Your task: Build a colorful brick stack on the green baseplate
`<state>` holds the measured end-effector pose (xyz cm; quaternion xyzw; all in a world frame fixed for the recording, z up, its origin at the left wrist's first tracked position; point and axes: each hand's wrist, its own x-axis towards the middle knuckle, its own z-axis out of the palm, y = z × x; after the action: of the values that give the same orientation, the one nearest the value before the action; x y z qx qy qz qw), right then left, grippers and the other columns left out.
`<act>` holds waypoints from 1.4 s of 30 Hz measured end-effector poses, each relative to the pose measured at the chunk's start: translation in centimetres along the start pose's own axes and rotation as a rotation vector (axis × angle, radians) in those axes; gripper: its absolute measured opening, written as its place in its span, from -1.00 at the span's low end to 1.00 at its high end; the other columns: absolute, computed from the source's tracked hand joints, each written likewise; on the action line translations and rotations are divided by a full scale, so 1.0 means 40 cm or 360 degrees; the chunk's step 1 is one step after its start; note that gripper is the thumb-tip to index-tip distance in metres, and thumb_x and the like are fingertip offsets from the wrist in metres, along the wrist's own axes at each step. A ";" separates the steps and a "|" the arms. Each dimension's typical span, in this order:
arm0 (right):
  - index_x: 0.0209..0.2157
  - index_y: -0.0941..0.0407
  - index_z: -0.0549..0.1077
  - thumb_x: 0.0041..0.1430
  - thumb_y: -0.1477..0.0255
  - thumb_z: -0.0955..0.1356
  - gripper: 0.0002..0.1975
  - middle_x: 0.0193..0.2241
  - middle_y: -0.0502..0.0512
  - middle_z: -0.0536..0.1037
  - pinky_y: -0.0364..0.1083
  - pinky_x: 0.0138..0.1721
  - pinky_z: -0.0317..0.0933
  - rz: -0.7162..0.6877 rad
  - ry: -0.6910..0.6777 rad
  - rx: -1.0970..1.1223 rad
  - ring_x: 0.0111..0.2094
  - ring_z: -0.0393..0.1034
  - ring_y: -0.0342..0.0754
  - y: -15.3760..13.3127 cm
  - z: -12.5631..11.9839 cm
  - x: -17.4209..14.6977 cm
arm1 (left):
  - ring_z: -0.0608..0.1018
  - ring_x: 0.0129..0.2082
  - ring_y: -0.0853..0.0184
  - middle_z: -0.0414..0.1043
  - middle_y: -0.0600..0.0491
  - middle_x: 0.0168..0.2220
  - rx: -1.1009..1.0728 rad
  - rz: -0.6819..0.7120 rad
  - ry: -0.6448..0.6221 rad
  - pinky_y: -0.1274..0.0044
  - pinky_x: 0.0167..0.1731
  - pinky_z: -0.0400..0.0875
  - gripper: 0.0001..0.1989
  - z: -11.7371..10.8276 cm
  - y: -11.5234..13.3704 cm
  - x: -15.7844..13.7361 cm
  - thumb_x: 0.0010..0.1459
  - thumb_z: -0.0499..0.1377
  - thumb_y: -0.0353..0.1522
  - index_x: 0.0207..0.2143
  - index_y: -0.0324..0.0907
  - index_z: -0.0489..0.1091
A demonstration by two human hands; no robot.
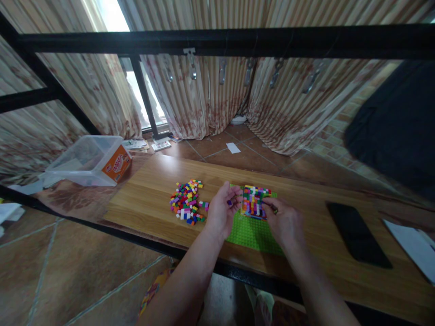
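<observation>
One table (142, 194), seemingly one baseplate (253, 233).

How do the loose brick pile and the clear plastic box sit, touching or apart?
Apart. The head view shows it: a stretch of wooden tabletop lies between the loose brick pile and the clear plastic box.

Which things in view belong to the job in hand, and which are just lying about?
Seem part of the job:
left hand, with a dark brick
right hand, at the built block
green baseplate, under the block
brick pile, probably the supply

Seem just lying about:
clear bin
black slab
floor paper
</observation>
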<state>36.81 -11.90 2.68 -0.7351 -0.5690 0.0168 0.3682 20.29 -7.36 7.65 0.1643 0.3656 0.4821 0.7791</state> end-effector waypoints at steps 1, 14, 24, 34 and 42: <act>-0.32 0.04 0.61 0.21 0.24 0.24 -0.67 -0.33 0.15 0.65 0.01 -0.26 0.28 0.0004 0.0003 -0.0035 -0.36 0.50 0.05 0.000 0.001 0.000 | 0.45 -0.41 0.41 0.50 -0.03 -0.35 0.0002 0.0002 0.0001 0.56 -0.36 0.28 -0.64 0.000 0.000 0.000 0.04 0.32 -0.13 -0.38 -0.29 0.51; -0.32 0.07 0.60 0.21 0.21 0.25 -0.66 -0.35 0.16 0.63 0.01 -0.29 0.26 0.0042 -0.0002 -0.0052 -0.39 0.46 0.05 0.003 0.010 0.001 | 0.46 -0.41 0.40 0.51 -0.05 -0.35 0.0016 0.0007 0.0009 0.55 -0.36 0.28 -0.64 -0.003 0.000 0.002 0.08 0.29 -0.12 -0.37 -0.29 0.51; -0.39 0.11 0.58 0.24 0.28 0.23 -0.67 -0.33 0.19 0.58 0.01 -0.27 0.26 -0.0082 0.0058 -0.0042 -0.34 0.44 0.05 -0.006 0.011 -0.009 | 0.45 -0.42 0.43 0.51 -0.02 -0.36 0.0006 0.0007 0.0009 0.57 -0.37 0.28 -0.66 0.001 0.000 -0.002 0.02 0.35 -0.14 -0.40 -0.28 0.52; -0.35 0.12 0.52 0.23 0.29 0.24 -0.72 -0.34 0.16 0.52 -0.02 -0.32 0.21 -0.0046 -0.0008 -0.0151 -0.38 0.39 0.02 -0.020 0.005 -0.013 | 0.46 -0.42 0.42 0.51 -0.04 -0.37 0.0022 0.0008 0.0000 0.58 -0.37 0.29 -0.70 0.005 -0.001 -0.003 0.09 0.30 -0.18 -0.39 -0.29 0.53; -0.37 0.14 0.53 0.23 0.26 0.23 -0.68 -0.38 0.16 0.52 -0.03 -0.36 0.15 0.0071 0.0014 -0.0232 -0.44 0.32 -0.01 -0.021 0.012 -0.015 | 0.45 -0.43 0.44 0.51 -0.02 -0.38 0.0044 0.0018 0.0004 0.60 -0.39 0.29 -0.70 0.002 0.000 -0.003 0.05 0.32 -0.19 -0.39 -0.30 0.53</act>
<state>35.69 -12.08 2.58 -0.7725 -0.5506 -0.0198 0.3157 20.33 -7.43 7.77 0.1764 0.3723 0.4817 0.7735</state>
